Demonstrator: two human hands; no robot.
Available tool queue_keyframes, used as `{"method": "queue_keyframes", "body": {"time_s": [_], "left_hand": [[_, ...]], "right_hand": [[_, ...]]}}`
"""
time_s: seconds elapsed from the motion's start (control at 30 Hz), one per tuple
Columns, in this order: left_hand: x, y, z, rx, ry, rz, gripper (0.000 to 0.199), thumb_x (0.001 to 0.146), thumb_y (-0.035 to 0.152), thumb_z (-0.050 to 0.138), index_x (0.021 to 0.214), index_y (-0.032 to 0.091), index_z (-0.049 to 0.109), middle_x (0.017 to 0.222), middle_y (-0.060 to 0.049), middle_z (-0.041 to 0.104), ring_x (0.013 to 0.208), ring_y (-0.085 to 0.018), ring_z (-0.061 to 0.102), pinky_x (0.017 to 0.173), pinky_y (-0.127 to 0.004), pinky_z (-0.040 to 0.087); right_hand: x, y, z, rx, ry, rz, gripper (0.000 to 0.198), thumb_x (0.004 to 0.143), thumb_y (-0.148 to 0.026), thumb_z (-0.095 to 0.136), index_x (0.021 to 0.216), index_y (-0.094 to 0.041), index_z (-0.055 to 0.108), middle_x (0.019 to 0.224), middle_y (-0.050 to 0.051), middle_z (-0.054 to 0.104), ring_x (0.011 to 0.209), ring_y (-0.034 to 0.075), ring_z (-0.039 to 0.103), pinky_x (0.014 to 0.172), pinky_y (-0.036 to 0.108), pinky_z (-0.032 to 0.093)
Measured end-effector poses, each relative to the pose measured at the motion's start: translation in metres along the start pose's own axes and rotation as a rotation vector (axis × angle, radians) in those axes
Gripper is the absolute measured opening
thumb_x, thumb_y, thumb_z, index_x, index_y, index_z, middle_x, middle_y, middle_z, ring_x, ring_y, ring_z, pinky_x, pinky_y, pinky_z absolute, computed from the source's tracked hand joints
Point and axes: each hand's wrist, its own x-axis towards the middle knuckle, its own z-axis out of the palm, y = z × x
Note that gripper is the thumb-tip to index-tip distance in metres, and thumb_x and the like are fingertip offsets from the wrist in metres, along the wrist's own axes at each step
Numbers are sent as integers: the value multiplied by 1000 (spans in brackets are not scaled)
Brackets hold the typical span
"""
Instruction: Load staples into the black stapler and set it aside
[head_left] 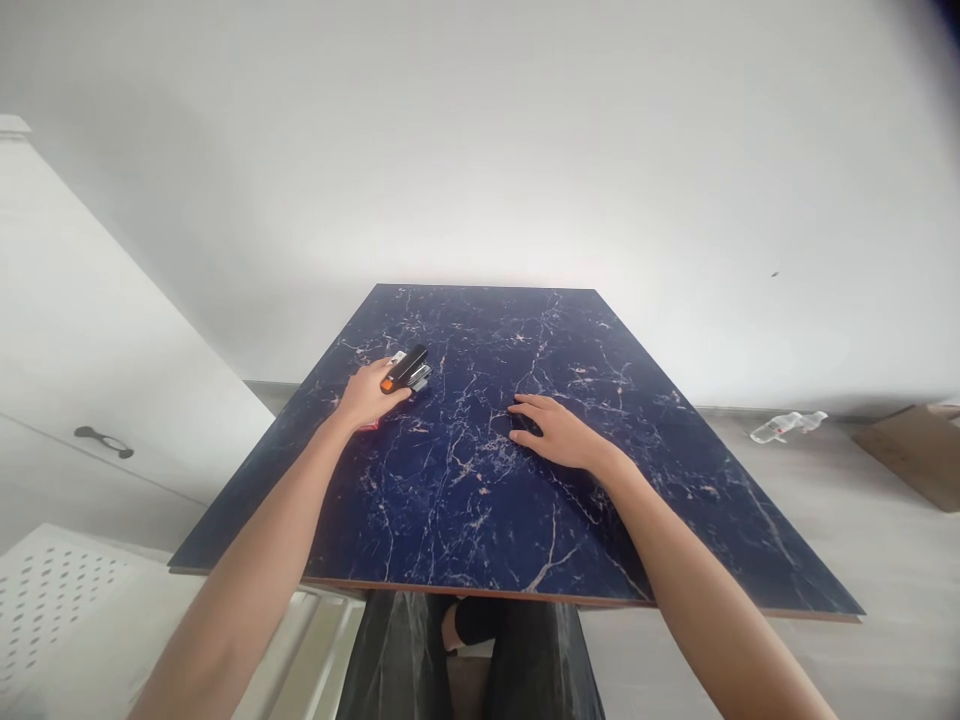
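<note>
My left hand (367,396) is closed around a black stapler (411,364) with an orange part and a silver metal end, over the left side of the blue marbled tabletop (480,500). A small white piece shows by the fingers. Partly hidden below that hand, a bit of something red (370,426) peeks out; its kind cannot be made out. Fingers apart and holding nothing, my right hand (556,432) is at the tabletop right of the middle.
A white cabinet (90,330) with a dark handle (105,441) stands at the left, above a white perforated surface (52,600). Behind the table rises a pale wall (525,150). On the floor at right lie a clear plastic bottle (780,427) and a cardboard box (915,450).
</note>
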Motion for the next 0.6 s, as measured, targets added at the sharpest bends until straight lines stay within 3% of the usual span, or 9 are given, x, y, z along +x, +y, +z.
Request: {"method": "queue_keyframes", "body": {"time_s": [0.2,0.33,0.5,0.6], "left_hand": [[-15,51,9,-104,-161,228,63,84,47,70,142,26,58,146,-8,58,129,-34,56,106,-50,46],[-26,86,21,-154,-292,371,67,87,50,69,148,32,51,153,-5,51,135,-32,52,110,-49,44],[-27,90,31,-92,-318,338,66,89,59,65,149,35,51,161,-4,40,144,-37,38,116,-56,35],[-22,82,35,-99,-285,294,63,89,59,65,145,32,55,161,-5,39,146,-38,35,117,-56,32]], "right_hand": [[0,-1,1,-7,14,-4,65,97,-63,44,149,-25,52,162,9,38,148,35,35,120,52,31],[0,-10,1,9,138,-37,54,96,-50,54,141,-20,58,148,13,55,137,34,48,114,50,37],[2,-23,1,84,185,-70,27,93,-43,61,105,-21,68,103,9,73,98,28,65,83,39,51],[10,-23,8,116,233,-45,23,94,-42,60,97,-21,68,97,7,72,89,25,65,77,36,49]]}}
